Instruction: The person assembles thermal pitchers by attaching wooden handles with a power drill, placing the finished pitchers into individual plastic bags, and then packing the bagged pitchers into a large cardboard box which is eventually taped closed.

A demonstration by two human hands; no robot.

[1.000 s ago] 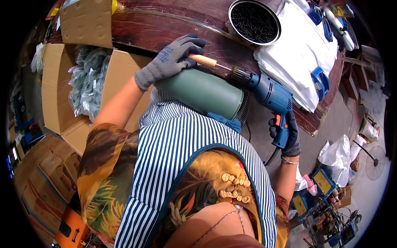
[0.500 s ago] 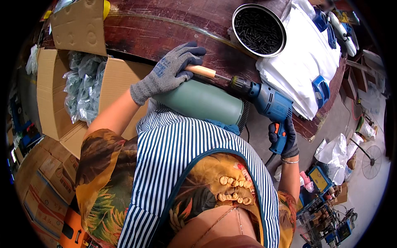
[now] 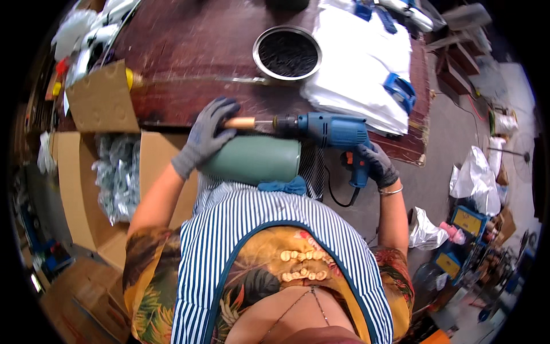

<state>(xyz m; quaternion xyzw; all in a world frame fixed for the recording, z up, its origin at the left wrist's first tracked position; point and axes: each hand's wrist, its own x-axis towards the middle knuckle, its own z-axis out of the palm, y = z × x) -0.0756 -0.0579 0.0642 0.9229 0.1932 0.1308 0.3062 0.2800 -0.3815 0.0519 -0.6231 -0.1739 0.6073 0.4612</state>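
My left hand [image 3: 207, 136], in a grey glove, is closed round a light wooden handle [image 3: 239, 122], whose right end sticks out between thumb and fingers. A thin metal shaft joins this end to the chuck of a blue power drill [image 3: 335, 131]. My gloved right hand [image 3: 377, 164] grips the drill by its pistol handle, beside the orange trigger. The drill lies level, pointing left. Just below the wooden handle is a smooth green cylinder [image 3: 252, 159] across my lap, with my left hand against its left end. The far end of the wooden handle is hidden in my palm.
A dark red table [image 3: 189, 51] spans the front. On it stand a round tin [image 3: 288, 53] of small dark pieces and a white sheet stack [image 3: 361, 63] with a blue tool [image 3: 399, 92]. An open cardboard box [image 3: 77, 183] holding clear plastic bags sits left. The drill's cord [image 3: 338, 200] hangs down.
The view has shifted, so the table shows more fully. The drill has turned from slanting down right to nearly level. Both hands keep their hold.
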